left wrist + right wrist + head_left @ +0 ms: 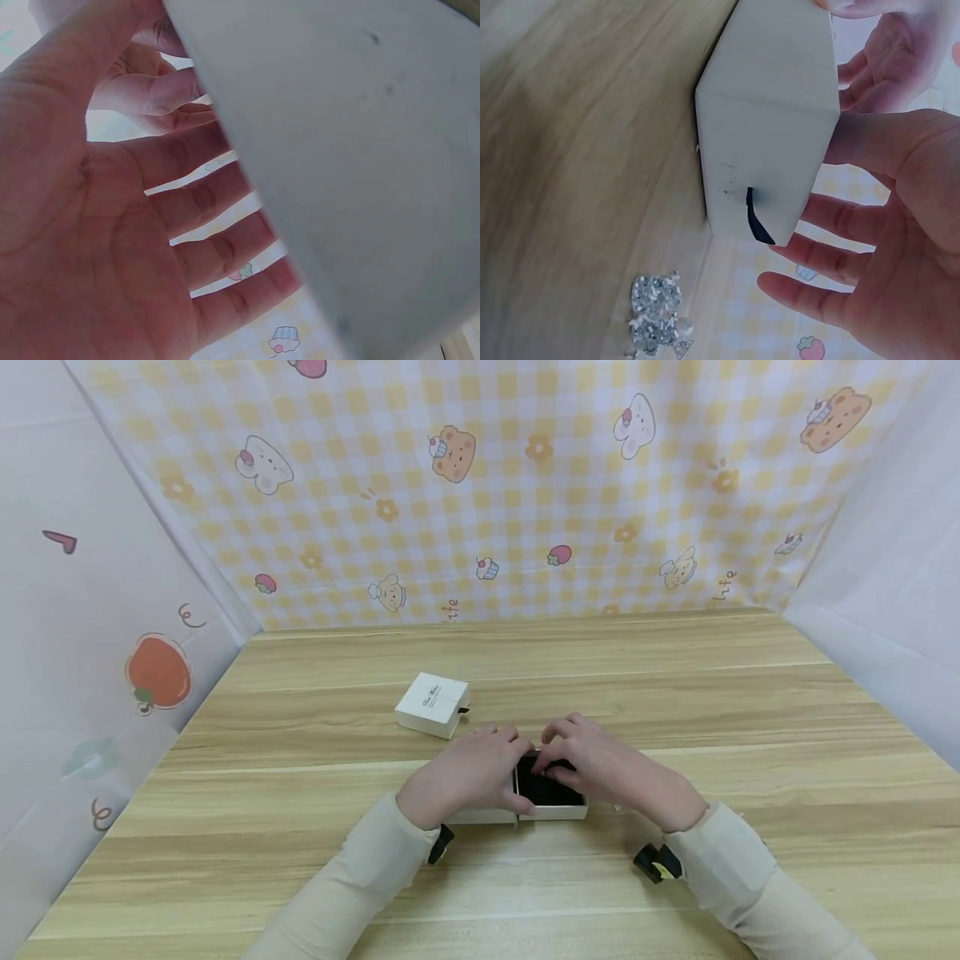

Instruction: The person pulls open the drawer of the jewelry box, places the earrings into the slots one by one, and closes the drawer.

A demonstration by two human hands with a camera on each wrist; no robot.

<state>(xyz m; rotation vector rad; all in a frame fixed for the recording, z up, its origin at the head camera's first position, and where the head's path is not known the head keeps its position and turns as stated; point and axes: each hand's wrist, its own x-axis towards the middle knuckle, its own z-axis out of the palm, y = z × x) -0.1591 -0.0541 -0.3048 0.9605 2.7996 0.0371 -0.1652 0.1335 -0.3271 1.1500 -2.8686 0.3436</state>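
Note:
A white box (480,817) lies on the table with its drawer (552,812) out to the right, showing a black lining (542,789). A black ribbon tab (757,217) hangs from the drawer's end in the right wrist view. My left hand (480,772) holds the box from above, thumb at the near side and fingers at the far side. The fingers of my right hand (600,764) are bent, thumb and index finger down in the drawer near a tiny bright spot; whether they pinch anything is unclear.
A second white box (431,703) with dark lettering and a black tab stands farther back, left of the hands. Sparkly silver jewellery (656,315) lies on the table beyond the drawer's end. A checked curtain (517,510) hangs behind the wooden table.

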